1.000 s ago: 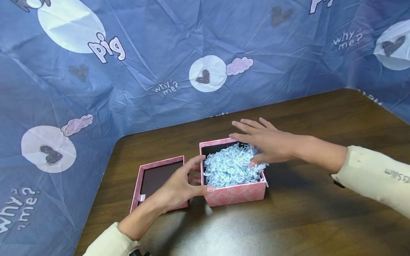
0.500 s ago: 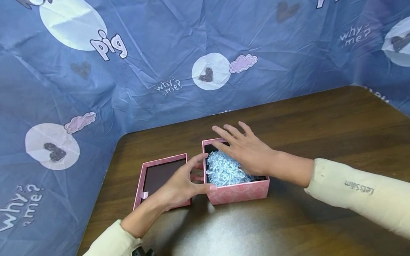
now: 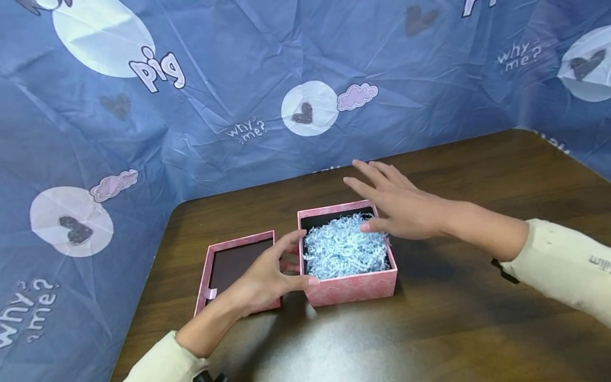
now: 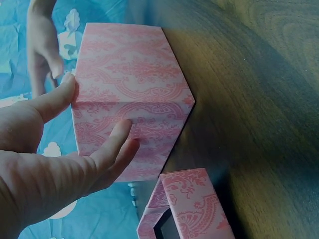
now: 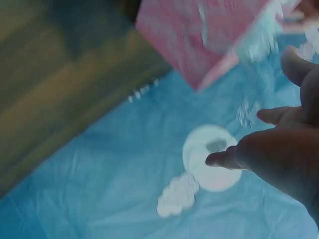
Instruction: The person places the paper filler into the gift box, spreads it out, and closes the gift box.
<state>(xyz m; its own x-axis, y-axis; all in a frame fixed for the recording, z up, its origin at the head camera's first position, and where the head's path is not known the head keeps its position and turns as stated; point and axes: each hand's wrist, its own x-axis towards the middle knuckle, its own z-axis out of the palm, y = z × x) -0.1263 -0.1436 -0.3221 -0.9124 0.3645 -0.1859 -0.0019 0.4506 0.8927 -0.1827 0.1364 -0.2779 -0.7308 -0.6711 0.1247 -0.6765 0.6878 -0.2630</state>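
Beyond the left grip (image 3: 267, 281) and the right grip (image 3: 406, 209) hangs a blue printed cloth (image 3: 229, 58); beneath both spreads the wood-grain tabletop (image 3: 458, 329). Just right of the left grip stands the pink damask-print box (image 3: 353, 289), held round its near-left corner by widely set thumb and fingers. Left of that grip, partly hidden by it, lies the dark-lined lid (image 3: 238, 265). Below the right grip, which is spread wide and holds nothing, pale-blue paper shreds (image 3: 341, 252) fill the box. Settling them seems the step in hand; the next move probably calls for a light, flat palm and a steadied box.
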